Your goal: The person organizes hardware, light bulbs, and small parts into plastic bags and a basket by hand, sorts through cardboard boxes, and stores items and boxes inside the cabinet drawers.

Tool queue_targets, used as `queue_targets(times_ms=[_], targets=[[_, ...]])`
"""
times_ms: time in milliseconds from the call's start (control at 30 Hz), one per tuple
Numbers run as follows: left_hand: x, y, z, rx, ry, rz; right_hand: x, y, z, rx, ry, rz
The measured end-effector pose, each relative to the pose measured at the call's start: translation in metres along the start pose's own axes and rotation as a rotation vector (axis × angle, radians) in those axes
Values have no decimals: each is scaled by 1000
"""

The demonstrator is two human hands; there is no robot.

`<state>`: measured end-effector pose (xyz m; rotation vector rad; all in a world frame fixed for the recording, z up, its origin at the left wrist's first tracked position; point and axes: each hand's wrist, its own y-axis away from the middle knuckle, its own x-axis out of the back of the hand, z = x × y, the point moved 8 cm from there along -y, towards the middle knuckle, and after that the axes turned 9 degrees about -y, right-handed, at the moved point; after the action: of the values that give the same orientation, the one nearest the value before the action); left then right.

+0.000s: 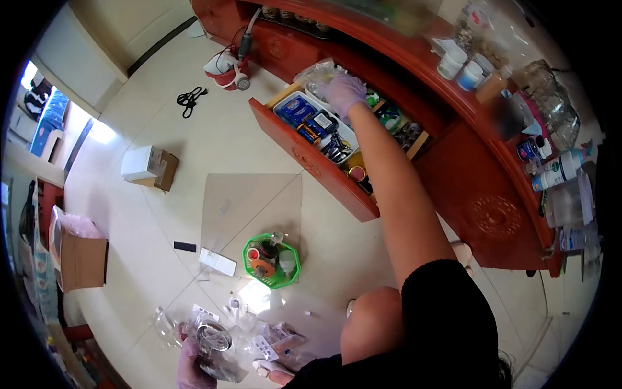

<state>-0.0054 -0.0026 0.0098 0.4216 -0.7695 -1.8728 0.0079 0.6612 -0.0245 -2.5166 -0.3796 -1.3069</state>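
Observation:
My right hand (347, 94), in a thin pale purple glove, reaches into the back of the open drawer (311, 162). Its fingers appear closed on a crumpled clear plastic bag (317, 74). In front of it, a white tray (280, 105) in the drawer holds blue packs (296, 110) and several batteries (308, 134). At the bottom of the view, my left hand (192, 368), also gloved, is closed around clear plastic packaging (223, 369). A round coiled item (214, 337) lies beside its fingers. The fingertips are partly hidden.
On the floor are a green basket (273, 282) of small items, plastic packaging (269, 337), a white box (141, 162), a cardboard box (84, 260) and a black cable (190, 101). Bottles (470, 76) line the red cabinet (495, 217). A red bucket (228, 78) stands near its far end.

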Motion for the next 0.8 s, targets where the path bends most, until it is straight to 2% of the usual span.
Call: queue_targets(times_ms=[133,233,333,400,467,533,567,633,733,800], targets=[[-1,-6,-5,33,23,-92,-15,-12,2,0,97,-89],[-5,-6,-2,28,10,-120,-12,-19,6,40,-4,-83],[-3,-12,-5,18,-6,-125,-3,-24,-1,148,56,-129],[3,-16,-11,46,8,-9,30,-20,-5,305,-260,-68],[-9,-13,-5,10,36,-12,69,2,-8,316,-589,-167],[-28,-13,5,-72,87,-136,95,9,-3,379,-844,-143],[-27,-15,4,-80,86,-145,107,14,2,381,-840,-143],[-30,-17,6,-74,63,-129,115,21,24,108,-792,-229],[-36,-17,9,-80,32,-128,98,26,64,42,-833,-334],[-40,-17,9,-77,7,-146,88,34,80,105,-752,-372]])
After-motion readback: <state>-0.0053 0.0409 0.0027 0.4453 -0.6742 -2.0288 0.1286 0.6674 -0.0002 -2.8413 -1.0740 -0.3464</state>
